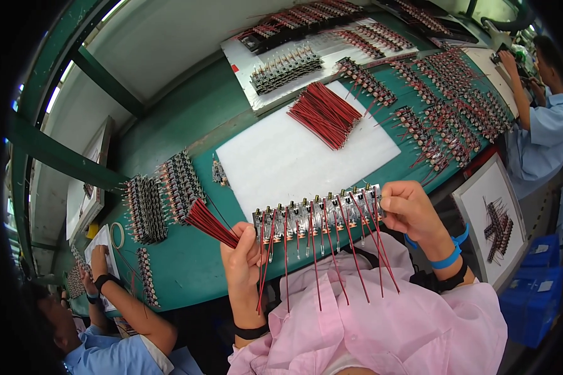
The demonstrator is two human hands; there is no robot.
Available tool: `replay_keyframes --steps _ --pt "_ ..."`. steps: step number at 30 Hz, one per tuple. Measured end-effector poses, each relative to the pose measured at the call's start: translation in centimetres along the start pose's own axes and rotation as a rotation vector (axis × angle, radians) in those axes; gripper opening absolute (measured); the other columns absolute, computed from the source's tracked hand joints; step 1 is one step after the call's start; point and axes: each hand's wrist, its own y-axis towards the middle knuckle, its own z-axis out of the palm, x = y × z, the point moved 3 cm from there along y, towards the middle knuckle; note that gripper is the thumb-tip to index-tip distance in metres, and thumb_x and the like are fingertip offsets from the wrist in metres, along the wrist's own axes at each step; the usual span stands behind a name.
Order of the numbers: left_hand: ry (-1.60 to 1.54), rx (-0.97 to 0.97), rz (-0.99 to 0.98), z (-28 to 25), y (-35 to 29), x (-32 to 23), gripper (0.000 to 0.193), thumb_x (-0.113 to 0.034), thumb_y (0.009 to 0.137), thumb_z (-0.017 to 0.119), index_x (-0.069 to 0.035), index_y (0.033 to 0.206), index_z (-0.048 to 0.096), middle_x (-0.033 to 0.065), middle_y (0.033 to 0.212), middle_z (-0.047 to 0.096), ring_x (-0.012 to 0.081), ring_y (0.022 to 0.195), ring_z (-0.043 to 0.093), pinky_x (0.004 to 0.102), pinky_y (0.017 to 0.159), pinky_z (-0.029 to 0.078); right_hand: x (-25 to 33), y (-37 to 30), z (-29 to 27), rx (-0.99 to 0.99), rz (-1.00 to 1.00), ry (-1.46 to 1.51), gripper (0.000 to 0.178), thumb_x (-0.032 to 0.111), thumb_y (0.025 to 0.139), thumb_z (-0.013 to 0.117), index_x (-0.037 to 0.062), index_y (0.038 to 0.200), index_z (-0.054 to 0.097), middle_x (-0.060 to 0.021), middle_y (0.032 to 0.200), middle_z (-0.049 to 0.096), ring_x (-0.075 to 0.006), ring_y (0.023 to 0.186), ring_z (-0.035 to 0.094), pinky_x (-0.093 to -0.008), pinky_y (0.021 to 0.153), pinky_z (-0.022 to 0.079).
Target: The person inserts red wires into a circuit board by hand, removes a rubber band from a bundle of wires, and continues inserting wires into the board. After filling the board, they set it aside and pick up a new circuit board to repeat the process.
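You hold the strip of small circuit boards (319, 215) up in front of you, above the near edge of the green table (191, 275), between the white sheet (256, 165) and your pink garment (381, 319). Your right hand (408, 209) pinches the strip's right end between thumb and fingers; your left hand (242, 251) closes around a bundle of red-and-black wires (211, 224) and seems to steady the strip's left end as well, though the exact contact there is hard to make out. Red wires (317, 275) hang down along most of the strip's length, so this piece looks largely wired, but whether every board has its wire, or how firmly each is fixed, you cannot tell from here. Much seems left overall: a thick pile of loose wires (326, 115) lies at the sheet's far end, and the stacked strips (145, 209) to your left show little or no red wire, so they are probably waiting. The rows of strips (441, 119) to your right carry red wires and look like the finished share, already a large number.
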Motion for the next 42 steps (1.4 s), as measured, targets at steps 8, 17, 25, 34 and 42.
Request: replay_keyframes --steps 8,17,25,34,42 --pt "-0.1 0.007 -0.03 0.2 0.1 0.3 0.018 -0.015 0.082 0.046 -0.006 0.067 0.042 -0.0046 0.041 0.025 0.004 0.031 0.019 0.0199 0.03 0.018 1.7 -0.7 -1.6 -0.054 -0.088 0.021 0.018 0.01 0.074 0.05 0.0029 0.059 0.043 -0.0048 0.047 0.047 -0.0047 0.031 0.033 -0.0169 0.027 0.021" --pt "-0.094 -0.017 -0.031 1.4 0.6 2.0 0.027 -0.017 0.084 0.043 -0.011 0.061 0.032 -0.0056 0.041 0.019 0.0047 0.031 0.017 0.02 0.03 0.016 5.5 -4.2 -6.3 -0.305 -0.327 0.012 0.014 0.009 0.075 0.049 0.0039 0.062 0.045 -0.0041 0.049 0.047 -0.0059 0.031 0.034 -0.0175 0.028 0.023" --pt "0.053 -0.048 0.126 2.1 2.0 3.3 0.027 -0.018 0.084 0.043 -0.012 0.061 0.029 -0.0052 0.042 0.019 0.004 0.032 0.015 0.0201 0.031 0.015 7.0 -10.6 -14.4 -0.639 -0.52 0.016 0.012 0.009 0.075 0.049 0.0042 0.065 0.046 -0.0038 0.049 0.047 -0.0062 0.03 0.034 -0.0174 0.028 0.024" --pt "0.172 -0.059 0.149 4.4 2.0 4.1 0.03 -0.018 0.084 0.044 -0.009 0.061 0.028 -0.0039 0.04 0.02 0.004 0.032 0.015 0.0208 0.032 0.015 7.2 -22.2 -21.7 -0.844 -0.564 -0.098 0.013 0.017 0.078 0.05 0.0042 0.078 0.049 -0.0006 0.055 0.048 -0.0055 0.034 0.036 -0.0171 0.03 0.027" --pt "0.218 -0.077 0.144 6.4 2.0 5.1 0.031 -0.022 0.084 0.046 -0.009 0.061 0.028 -0.0039 0.04 0.02 0.0038 0.032 0.015 0.0208 0.032 0.015 8.7 -26.6 -31.6 -1.021 -0.751 -0.037 0.015 0.015 0.082 0.044 0.0046 0.072 0.047 -0.0011 0.055 0.046 -0.0056 0.031 0.031 -0.0177 0.03 0.023"
